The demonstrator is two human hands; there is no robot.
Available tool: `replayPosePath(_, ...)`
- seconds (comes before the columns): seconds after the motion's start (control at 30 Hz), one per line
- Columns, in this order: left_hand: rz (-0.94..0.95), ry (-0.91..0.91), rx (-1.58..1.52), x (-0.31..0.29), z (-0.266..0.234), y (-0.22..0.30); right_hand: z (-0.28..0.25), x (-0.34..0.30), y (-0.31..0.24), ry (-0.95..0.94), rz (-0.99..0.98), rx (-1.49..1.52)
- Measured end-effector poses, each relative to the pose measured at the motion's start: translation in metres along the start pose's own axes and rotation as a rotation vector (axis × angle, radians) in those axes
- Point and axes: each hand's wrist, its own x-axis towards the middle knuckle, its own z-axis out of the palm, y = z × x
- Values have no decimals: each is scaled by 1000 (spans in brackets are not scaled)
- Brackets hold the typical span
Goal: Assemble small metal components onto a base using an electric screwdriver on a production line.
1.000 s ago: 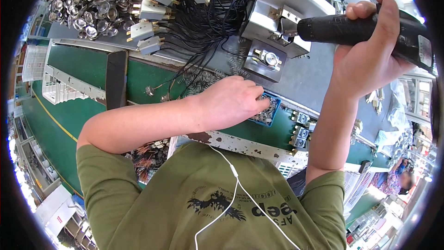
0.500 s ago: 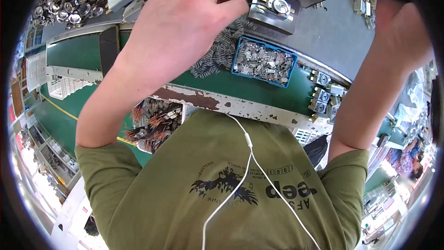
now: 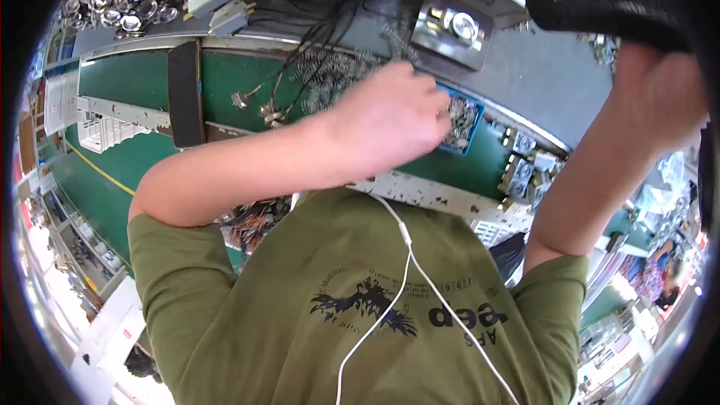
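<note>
"Grey bench (image 3: pixel 555 67), metal edge (image 3: pixel 525 119) along green surface (image 3: pixel 450 171); grey room betw. metal block (image 3: pixel 448 48) & R. hand (image 3: pixel 660 94). Containers?"

"Blue tray (image 3: pixel 474 131) w/ small metal parts (image 3: pixel 463 117); L. hand (image 3: pixel 386 126) at its L. end, fingers curled, grip can't tell."

"Black tool (image 3: pixel 592 6)?"

"R. hand, fingers closed round it; over bench, axis approx. L–R, blunt end L."

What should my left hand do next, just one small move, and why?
Probably pinch one of the small metal parts from the blue tray. Your left hand is curled over the tray's left side, so they look within easy reach, while your right hand holds the black tool away from the tray. Whether the left already grips one can't be seen.
</note>
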Motion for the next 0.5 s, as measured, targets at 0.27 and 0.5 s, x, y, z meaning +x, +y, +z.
replayPosePath(0.27, 111, 52, -57, 10, 6, -1, 188, -22, -56, -132, -190, 40)
replayPosePath(0.5, 49, 77, -203, 12, 4, -4, 242, -35, -59, -197, -200, 43)
